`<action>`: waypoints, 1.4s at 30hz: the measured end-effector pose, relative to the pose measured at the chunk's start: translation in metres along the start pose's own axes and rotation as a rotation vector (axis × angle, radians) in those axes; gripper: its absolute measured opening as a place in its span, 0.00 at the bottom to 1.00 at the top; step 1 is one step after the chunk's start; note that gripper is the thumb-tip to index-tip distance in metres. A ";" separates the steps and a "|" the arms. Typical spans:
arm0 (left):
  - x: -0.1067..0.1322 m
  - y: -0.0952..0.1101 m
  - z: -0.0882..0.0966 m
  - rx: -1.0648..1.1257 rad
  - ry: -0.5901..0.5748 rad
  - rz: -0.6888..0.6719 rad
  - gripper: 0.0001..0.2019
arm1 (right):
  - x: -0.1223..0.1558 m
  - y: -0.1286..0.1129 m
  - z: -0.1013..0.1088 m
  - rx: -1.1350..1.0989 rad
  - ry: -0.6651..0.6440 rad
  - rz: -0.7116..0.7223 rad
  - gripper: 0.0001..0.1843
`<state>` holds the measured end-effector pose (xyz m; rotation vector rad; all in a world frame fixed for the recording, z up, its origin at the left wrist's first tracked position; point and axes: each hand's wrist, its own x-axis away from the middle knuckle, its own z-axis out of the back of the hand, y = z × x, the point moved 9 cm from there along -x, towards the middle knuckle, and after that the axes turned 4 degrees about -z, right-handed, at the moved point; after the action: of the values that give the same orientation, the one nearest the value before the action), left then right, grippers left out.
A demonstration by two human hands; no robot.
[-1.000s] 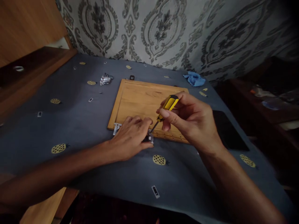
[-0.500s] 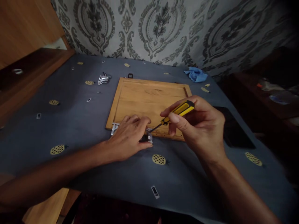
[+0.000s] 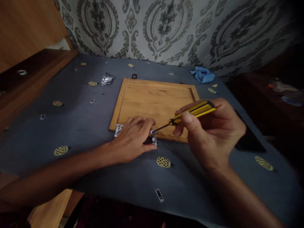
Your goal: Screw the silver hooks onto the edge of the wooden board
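Observation:
My right hand (image 3: 213,133) is closed around the yellow-and-black handle of a screwdriver (image 3: 194,112). The blade slants down to the left, its tip at a small metal hinge (image 3: 154,139) on the near edge of a framed wooden panel (image 3: 152,103). Over that edge lies my left hand (image 3: 133,137), fingers curled onto the wood and thumb in front, gripping the hinge, which it partly covers. Another metal hinge (image 3: 118,129) shows at the panel's near left corner, beside the left hand. Whether a screw sits under the tip is too small to tell.
Several loose metal hinges (image 3: 107,79) lie behind the panel to the left. A blue cloth (image 3: 203,75) is at the back right, and a dark flat object (image 3: 251,139) lies beyond my right hand. A patterned curtain (image 3: 166,28) hangs behind the table (image 3: 78,126).
My right hand has drawn to the right and the screwdriver lies at a flatter angle, its tip still by the hinge. The left hand keeps its hold; the view has shifted slightly.

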<state>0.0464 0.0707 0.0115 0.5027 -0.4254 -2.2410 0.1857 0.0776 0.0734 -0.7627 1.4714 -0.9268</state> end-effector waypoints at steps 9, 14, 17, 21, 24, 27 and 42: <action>-0.001 0.001 0.001 0.004 -0.003 -0.002 0.23 | -0.004 0.001 0.002 0.051 0.009 0.009 0.14; -0.001 0.001 0.000 0.005 -0.010 -0.002 0.23 | -0.003 0.002 -0.001 0.075 0.006 -0.003 0.15; -0.001 0.001 0.000 0.005 -0.010 -0.001 0.23 | -0.003 0.003 -0.001 0.084 0.002 -0.004 0.15; -0.001 0.002 0.000 -0.011 -0.017 -0.005 0.24 | -0.004 0.001 -0.003 0.091 -0.053 -0.010 0.13; -0.001 0.002 -0.001 -0.017 -0.024 -0.006 0.24 | -0.004 0.000 -0.009 0.117 -0.166 -0.047 0.11; -0.001 0.002 -0.001 -0.019 -0.016 -0.009 0.24 | -0.002 -0.002 -0.013 0.161 -0.227 -0.066 0.09; -0.001 0.002 -0.001 -0.039 -0.025 -0.007 0.24 | 0.003 0.001 -0.015 0.105 -0.267 -0.081 0.14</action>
<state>0.0489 0.0697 0.0119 0.4565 -0.3923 -2.2598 0.1708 0.0773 0.0716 -0.8385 1.1577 -0.9169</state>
